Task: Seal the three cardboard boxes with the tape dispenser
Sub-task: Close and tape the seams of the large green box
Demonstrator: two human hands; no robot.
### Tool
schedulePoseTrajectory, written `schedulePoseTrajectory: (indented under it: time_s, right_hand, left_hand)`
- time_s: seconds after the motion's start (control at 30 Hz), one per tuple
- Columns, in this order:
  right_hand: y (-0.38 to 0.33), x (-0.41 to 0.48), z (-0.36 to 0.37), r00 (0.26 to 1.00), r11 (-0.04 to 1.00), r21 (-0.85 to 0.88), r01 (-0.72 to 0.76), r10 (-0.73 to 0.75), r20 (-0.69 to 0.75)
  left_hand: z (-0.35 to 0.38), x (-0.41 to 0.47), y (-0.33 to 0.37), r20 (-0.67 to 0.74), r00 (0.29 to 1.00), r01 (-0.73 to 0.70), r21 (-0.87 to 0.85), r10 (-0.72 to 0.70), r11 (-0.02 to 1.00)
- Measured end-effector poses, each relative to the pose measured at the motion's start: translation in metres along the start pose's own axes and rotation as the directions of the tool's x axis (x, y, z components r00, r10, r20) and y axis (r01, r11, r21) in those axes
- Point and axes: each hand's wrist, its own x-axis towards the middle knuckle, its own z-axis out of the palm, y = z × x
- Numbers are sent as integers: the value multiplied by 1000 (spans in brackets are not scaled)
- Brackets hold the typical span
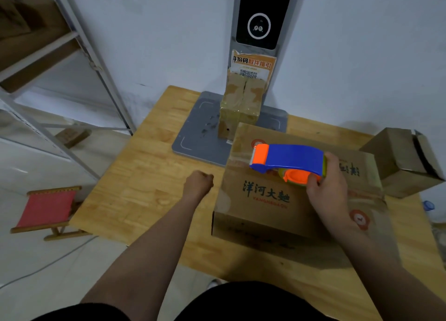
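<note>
"Where is the dispenser?"

"On top of the big printed box (265, 200), mid-table (144, 175). Your right hand (325, 185) is wrapped round the blue-and-orange tape dispenser (289, 157) at its roll end, with the cutter end pointing left. Your left hand (199, 184) is balled into a fist holding nothing, just beside the box's left side."

"How will it handle?"

"The dispenser looks like light, hard plastic, so your grip is well placed. The cardboard top is probably stiff but may give at the seam (a glossy strip seems to lie there), so brace it with your free hand."

"How many?"

"One dispenser. Three boxes on the table: this one, a small taped box (239, 108) upright on the grey scanner base (200, 127), and a brown box (398, 161) at the right with a flap ajar."
</note>
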Motion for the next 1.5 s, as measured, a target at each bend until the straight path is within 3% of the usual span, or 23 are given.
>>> schedulePoseTrajectory:
  time_s: [0.07,0.17,0.3,0.4,0.77,1.17,1.5]
  right_hand:
    - [0,0,0,1000,1000,7,1,-1,0]
    - [0,-1,0,1000,1000,25,4,-4,-3]
    - [1,-3,2,1000,999,48,2,-1,-11]
    - [0,-2,2,1000,999,44,1,0,-16]
    - [5,0,0,1000,1000,-12,24,-24,-16]
    - [6,13,-10,991,980,-171,100,-83,108]
    - [13,24,-31,980,979,-121,166,-149,133]
  left_hand:
    - [-19,-1,32,-66,998,-33,-235,18,971]
    - [-33,-15,75,31,998,-39,-423,58,905]
    - [-20,-40,93,5,985,-169,-101,170,980]
    - [-10,-46,95,-13,979,-203,-3,203,979]
    - [6,-49,85,-11,981,-193,21,193,981]
    - [12,-42,86,-43,993,-107,53,109,993]
    - [10,-43,85,-72,996,-56,46,59,997]
